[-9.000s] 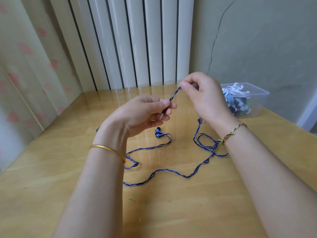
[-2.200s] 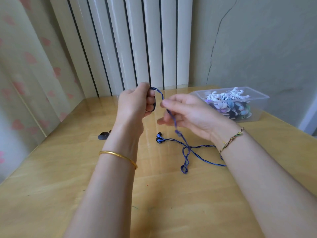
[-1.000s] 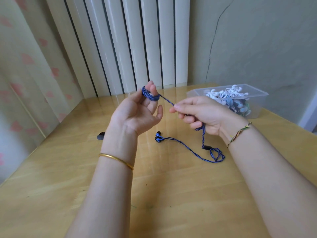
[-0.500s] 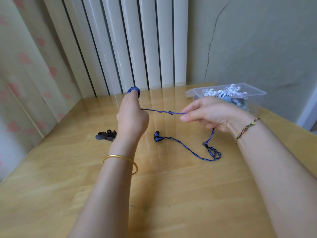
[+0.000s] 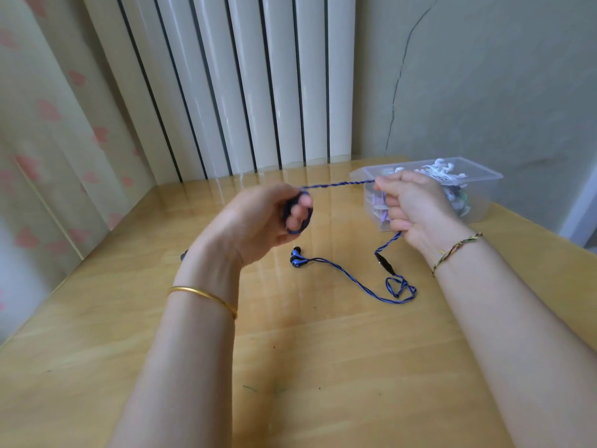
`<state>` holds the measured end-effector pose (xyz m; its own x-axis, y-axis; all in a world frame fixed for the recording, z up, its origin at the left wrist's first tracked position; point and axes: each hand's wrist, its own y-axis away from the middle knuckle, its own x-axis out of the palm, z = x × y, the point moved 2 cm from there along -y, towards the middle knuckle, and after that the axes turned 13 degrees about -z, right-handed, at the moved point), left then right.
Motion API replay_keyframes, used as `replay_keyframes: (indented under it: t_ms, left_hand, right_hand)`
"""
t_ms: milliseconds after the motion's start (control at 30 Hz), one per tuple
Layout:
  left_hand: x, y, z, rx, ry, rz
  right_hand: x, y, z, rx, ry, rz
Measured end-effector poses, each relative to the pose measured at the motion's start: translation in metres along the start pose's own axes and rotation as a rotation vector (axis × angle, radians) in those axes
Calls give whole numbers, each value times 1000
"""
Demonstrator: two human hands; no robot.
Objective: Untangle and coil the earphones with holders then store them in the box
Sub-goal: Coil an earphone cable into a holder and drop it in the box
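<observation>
The table (image 5: 97, 318) filled most of what I saw, a glossy yellow wood top set into a corner. White ribbed panels (image 5: 274, 92) stood behind it and a cracked grey wall (image 5: 484, 76) ran to the right.

At the far right of the table sat the box (image 5: 481, 202), clear plastic and lidless, with white and dark earphones heaped in it.

My left hand (image 5: 255, 221) hung above the middle of the table. Its fingers (image 5: 295, 221) were curled in, and the blue cord (image 5: 339, 184) was wound in a small coil round two of them.

My right hand (image 5: 416, 208) was up in front of the box, fist closed round the cord, thumb and forefinger pinching it where it came in from the left. Between the two hands the cord ran taut and nearly level.

Below my right fist the cord dropped to the table and passed a small dark remote (image 5: 385, 262). It then lay in a loose knot of loops and trailed left to the buds (image 5: 296, 257), which lay together just under my left hand.

A gold bangle (image 5: 206, 294) sat on my left wrist and a woven bracelet (image 5: 458, 248) on my right.
</observation>
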<state>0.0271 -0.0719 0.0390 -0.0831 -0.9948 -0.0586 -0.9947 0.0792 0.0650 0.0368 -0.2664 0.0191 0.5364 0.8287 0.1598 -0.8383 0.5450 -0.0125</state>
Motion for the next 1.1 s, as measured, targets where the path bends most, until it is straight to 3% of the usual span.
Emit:
replay_keyframes:
  t_ms: [67, 200, 267, 333, 400, 467, 633, 700, 867, 933, 1000, 1100]
  left_hand:
    - [-1, 2, -7, -34, 269, 29]
    - [-4, -3, -10, -10, 566, -100]
    - [-1, -5, -6, 68, 466, -203]
    - [3, -5, -4, 199, 188, -300]
    - [7, -2, -5, 336, -120, -347]
    - [10, 0, -6, 425, -323, -299]
    - [13, 2, -3, 349, -576, -98]
    - [13, 5, -5, 270, -476, -38]
    - [6, 5, -13, -14, 313, 60]
    - [2, 2, -14, -40, 483, 21]
    - [3, -2, -12, 3, 476, -72]
    - [8, -4, -5, 199, 182, -280]
  right_hand:
    - [2, 2, -6, 14, 172, 92]
    - [14, 20, -5, 49, 529, 540]
    - [20, 33, 1, 13, 621, 730]
    - [22, 41, 8, -35, 638, 824]
    - [21, 43, 16, -90, 588, 788]
    - [19, 38, 21, -144, 501, 647]
    - [20, 24, 15, -389, 470, 319]
    - [21, 23, 12, -407, 421, 298]
    - [26, 27, 4, -185, 270, 522]
    - [25, 30, 1, -121, 299, 607]
    - [25, 33, 0, -44, 336, 692]
    - [25, 38, 2, 18, 389, 777]
